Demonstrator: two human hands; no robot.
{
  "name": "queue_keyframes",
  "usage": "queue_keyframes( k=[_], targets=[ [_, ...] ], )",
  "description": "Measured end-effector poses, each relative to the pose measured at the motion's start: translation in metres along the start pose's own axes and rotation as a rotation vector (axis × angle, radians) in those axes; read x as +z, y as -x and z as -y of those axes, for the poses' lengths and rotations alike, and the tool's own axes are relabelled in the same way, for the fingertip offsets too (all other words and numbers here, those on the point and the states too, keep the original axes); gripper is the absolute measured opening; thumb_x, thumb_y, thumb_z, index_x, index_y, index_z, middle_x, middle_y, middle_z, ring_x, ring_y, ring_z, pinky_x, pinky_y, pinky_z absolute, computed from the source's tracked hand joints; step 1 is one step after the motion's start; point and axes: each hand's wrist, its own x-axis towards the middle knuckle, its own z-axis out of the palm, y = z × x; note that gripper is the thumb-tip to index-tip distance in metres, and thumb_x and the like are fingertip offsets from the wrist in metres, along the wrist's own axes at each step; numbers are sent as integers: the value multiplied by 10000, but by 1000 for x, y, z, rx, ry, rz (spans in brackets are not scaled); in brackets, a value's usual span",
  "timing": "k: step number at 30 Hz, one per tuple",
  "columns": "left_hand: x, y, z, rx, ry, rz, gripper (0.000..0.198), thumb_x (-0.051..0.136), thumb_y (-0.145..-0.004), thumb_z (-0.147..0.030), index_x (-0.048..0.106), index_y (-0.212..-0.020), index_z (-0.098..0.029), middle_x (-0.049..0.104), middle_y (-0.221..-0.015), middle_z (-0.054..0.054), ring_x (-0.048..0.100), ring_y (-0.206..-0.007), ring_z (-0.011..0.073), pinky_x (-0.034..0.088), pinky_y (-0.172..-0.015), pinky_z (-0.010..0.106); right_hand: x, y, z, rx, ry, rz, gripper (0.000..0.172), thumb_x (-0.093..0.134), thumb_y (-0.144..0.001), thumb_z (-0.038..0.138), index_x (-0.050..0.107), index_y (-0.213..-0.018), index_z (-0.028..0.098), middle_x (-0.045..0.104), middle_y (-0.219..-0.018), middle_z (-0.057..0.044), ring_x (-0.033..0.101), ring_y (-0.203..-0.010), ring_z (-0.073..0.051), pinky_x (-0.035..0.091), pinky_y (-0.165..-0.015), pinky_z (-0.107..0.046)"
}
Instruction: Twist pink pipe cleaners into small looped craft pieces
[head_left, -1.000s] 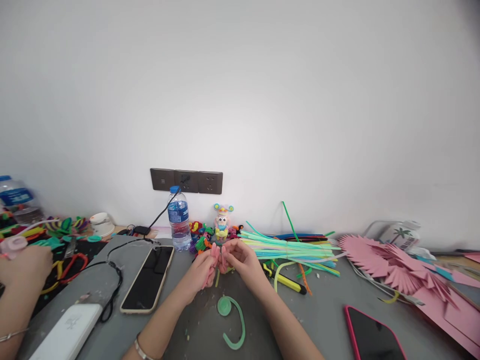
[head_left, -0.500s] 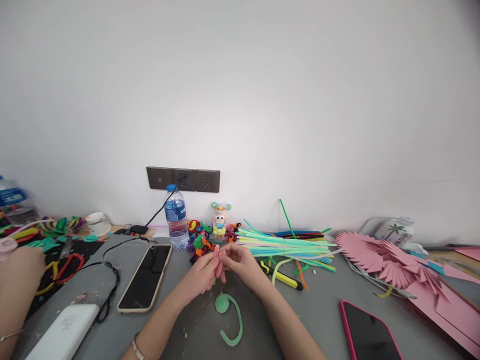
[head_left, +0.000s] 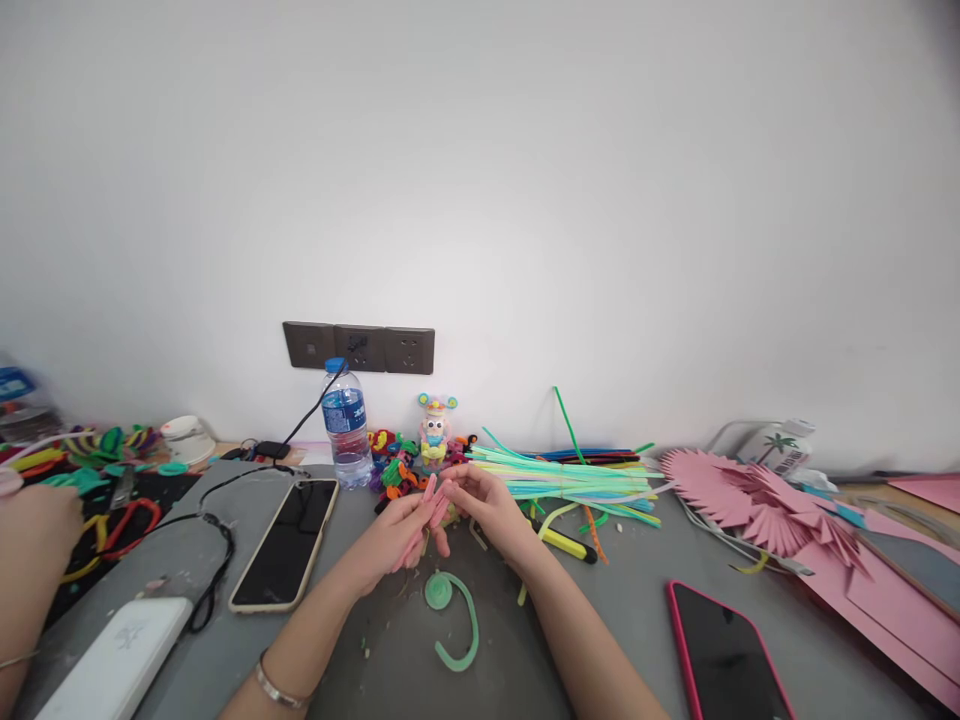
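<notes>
Both hands meet over the middle of the table. My left hand point(head_left: 386, 540) is closed on a folded pink pipe cleaner point(head_left: 437, 503), whose loops stick up between the fingers. From the other side, my right hand point(head_left: 491, 510) pinches the same pink piece with thumb and fingertips. Part of the piece is hidden by the fingers. Below the hands lies a pale green pipe cleaner point(head_left: 474, 625), one end wound into a flat coil and the tail curved like a hook. A small figure point(head_left: 435, 430) with big eyes stands just behind the hands.
A bundle of pipe cleaners point(head_left: 570, 480) and a yellow cutter point(head_left: 566, 543) lie to the right. A water bottle point(head_left: 347, 430), phone point(head_left: 289, 550) and white power bank point(head_left: 116, 660) are left, where another person's hand point(head_left: 37, 540) works. A pink-edged phone point(head_left: 727, 655) lies right.
The view has shifted slightly, so things sit a little higher and further left. Both hands still hold the pink pipe cleaner, with small finger movements.
</notes>
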Motion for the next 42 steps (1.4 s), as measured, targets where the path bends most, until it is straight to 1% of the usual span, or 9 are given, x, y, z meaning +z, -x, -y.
queue_keyframes(
  k=[7,11,15,20,23,27,31,38,42],
  targets=[
    [-3,1,-2,4,-93,-53,483,485,-828,-631,566,-751,-161,500,-485,-53,276,-362,59,205,-398,215,-8,5,6,12,81,82,349,703,-748,493,578,-759,168,600,-645,15,494,-558,-106,391,-566,-242],
    [0,6,-12,18,-98,-42,515,434,-851,-634,622,-849,-155,630,-703,8,275,-375,43,226,-399,214,-16,8,17,1,93,58,357,699,-750,498,527,-765,186,593,-693,22,462,-545,-91,357,-532,-222],
    [1,8,-14,0,-147,-39,511,471,-842,-614,653,-956,-150,440,-472,-74,267,-374,72,217,-400,218,-20,11,24,11,112,98,361,695,-750,499,509,-774,191,551,-668,38,453,-526,-86,343,-510,-215],
    [-3,10,-11,-27,-197,37,531,457,-870,-577,632,-1126,-147,349,-425,-95,319,-417,99,302,-457,216,-27,18,26,143,219,245,294,650,-800,464,565,-814,183,551,-601,40,451,-490,-89,328,-463,-203],
    [-7,11,-11,-15,-192,68,548,500,-867,-540,547,-1281,-185,495,-521,-58,420,-462,104,338,-492,216,-30,20,25,163,275,248,263,665,-789,435,594,-829,186,559,-639,31,488,-511,-100,351,-454,-206],
    [-12,11,-10,14,-124,80,482,544,-866,-450,546,-1287,-214,688,-877,54,521,-522,99,410,-556,241,-29,18,25,92,328,157,222,674,-770,399,612,-815,190,580,-729,12,524,-548,-110,385,-478,-220],
    [-17,12,-13,-10,-52,90,408,572,-862,-363,565,-1252,-244,613,-1260,115,598,-623,98,486,-740,292,-30,15,26,10,347,76,209,651,-786,375,602,-866,188,546,-716,28,492,-532,-97,406,-512,-232],
    [-27,11,-14,48,-117,75,487,595,-821,-350,508,-1278,-205,594,-1288,184,614,-523,115,495,-498,264,-26,14,22,-50,418,116,115,603,-825,299,609,-869,193,566,-702,19,495,-570,-118,383,-524,-232],
    [-30,9,-13,118,-227,-12,355,569,-825,-332,616,-1147,-189,622,-1253,127,676,-907,220,532,-669,271,-11,17,10,-48,582,184,101,581,-790,139,663,-779,197,600,-667,13,505,-544,-124,384,-512,-231]
  ],
)
